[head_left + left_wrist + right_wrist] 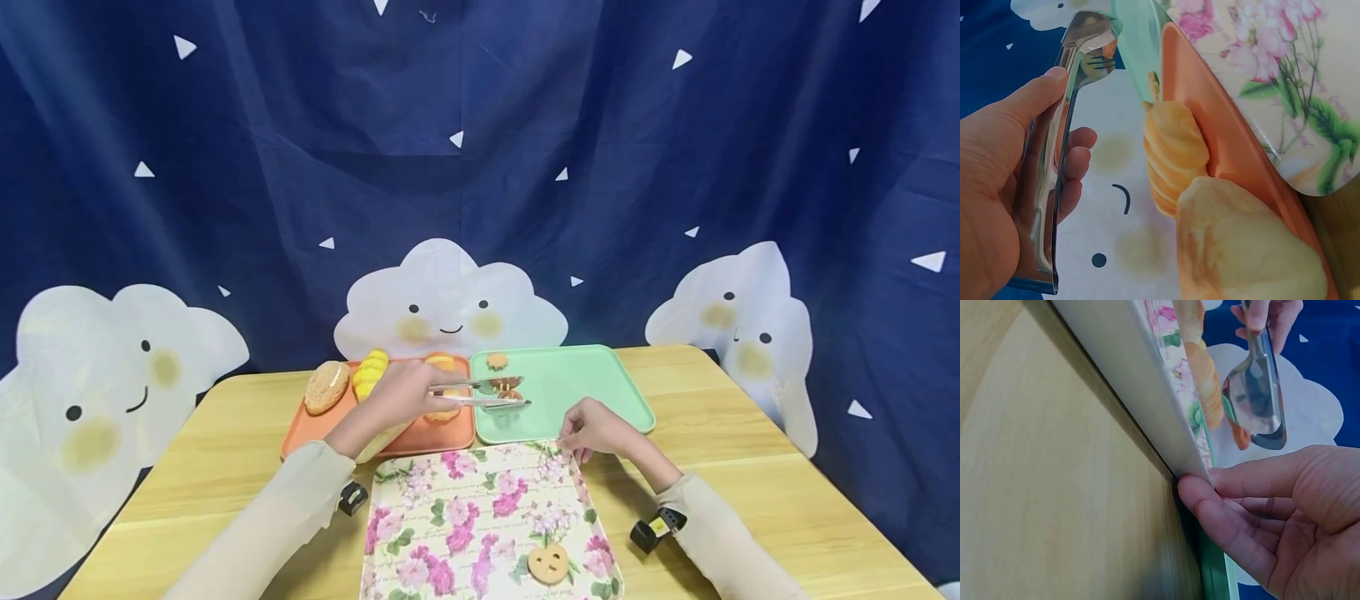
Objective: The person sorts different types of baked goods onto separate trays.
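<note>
My left hand (397,390) grips metal tongs (468,402), which reach from the orange tray (341,422) over the green tray (577,392). A small brown cookie (507,384) shows at the tongs' ends; I cannot tell whether they clasp it. In the left wrist view, fingers and thumb wrap the tongs (1047,169). My right hand (597,427) pinches the far right corner of the floral tray (442,533), thumb above and fingers below in the right wrist view. A round cookie with cut-outs (548,564) lies on the floral tray, near its right side.
The orange tray holds a sesame bun (326,387), a yellow twisted bread (370,372) and other breads, partly behind my left hand. A flower-shaped cookie (497,361) lies at the green tray's far left. A blue curtain (525,208) hangs behind the wooden table (712,417).
</note>
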`<control>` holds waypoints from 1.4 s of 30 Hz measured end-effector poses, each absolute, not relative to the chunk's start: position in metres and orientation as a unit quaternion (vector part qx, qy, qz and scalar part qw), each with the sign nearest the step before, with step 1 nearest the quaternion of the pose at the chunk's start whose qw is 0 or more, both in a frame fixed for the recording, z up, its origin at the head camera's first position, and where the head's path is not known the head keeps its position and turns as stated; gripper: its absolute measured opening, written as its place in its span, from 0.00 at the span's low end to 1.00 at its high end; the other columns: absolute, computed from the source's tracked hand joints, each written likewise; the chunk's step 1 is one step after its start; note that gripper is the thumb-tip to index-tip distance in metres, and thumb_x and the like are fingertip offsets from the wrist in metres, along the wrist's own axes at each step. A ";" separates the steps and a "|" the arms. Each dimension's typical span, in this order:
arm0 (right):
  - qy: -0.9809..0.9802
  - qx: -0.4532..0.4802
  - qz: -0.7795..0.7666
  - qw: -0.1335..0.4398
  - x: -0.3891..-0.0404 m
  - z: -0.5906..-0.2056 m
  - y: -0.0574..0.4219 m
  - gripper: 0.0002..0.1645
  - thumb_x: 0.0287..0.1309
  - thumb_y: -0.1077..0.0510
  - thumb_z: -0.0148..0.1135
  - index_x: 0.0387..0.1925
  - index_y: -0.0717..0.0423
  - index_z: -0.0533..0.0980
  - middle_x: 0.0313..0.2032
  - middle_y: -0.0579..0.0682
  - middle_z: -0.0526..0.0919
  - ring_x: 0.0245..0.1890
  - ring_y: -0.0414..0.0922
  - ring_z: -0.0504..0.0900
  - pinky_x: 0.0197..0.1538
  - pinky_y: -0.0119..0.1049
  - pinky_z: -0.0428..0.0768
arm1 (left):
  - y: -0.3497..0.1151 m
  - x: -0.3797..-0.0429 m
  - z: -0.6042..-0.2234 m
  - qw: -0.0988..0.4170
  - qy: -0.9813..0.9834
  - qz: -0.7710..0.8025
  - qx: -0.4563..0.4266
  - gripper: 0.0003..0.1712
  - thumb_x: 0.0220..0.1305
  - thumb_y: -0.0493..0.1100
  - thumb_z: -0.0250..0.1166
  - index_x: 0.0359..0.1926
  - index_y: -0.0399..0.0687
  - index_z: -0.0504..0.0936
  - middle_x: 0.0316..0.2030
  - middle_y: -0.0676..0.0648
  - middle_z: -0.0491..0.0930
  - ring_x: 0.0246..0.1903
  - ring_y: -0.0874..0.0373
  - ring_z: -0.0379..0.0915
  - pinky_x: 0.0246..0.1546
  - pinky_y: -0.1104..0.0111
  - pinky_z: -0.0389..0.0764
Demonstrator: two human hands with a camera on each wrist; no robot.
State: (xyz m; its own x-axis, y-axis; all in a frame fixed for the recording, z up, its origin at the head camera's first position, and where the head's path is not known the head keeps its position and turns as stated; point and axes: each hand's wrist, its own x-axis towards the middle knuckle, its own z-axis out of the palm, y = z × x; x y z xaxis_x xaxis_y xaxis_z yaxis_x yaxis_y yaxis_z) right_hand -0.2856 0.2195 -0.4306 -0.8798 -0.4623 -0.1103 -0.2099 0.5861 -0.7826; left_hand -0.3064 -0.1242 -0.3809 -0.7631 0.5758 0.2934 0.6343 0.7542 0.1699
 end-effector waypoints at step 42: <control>0.879 -0.195 -0.410 0.147 -0.284 -0.432 0.219 0.08 0.60 0.69 0.67 0.26 0.69 0.81 0.21 0.58 0.86 0.18 0.47 0.84 0.26 0.40 0.85 | -0.119 -0.315 -0.389 0.075 -0.939 -0.096 -0.322 0.16 0.60 0.55 0.75 0.49 0.64 0.90 0.38 0.57 0.89 0.27 0.64 0.72 0.20 0.68 0.61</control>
State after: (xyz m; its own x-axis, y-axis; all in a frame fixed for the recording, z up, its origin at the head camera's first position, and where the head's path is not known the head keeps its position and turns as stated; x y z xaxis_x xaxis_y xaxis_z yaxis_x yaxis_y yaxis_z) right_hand -0.2845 0.2188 -0.4318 -0.8806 -0.4635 -0.0987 -0.2226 0.5884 -0.7773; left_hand -0.3149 -0.1185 -0.3889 -0.7807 0.5909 0.2033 0.6198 0.7737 0.1312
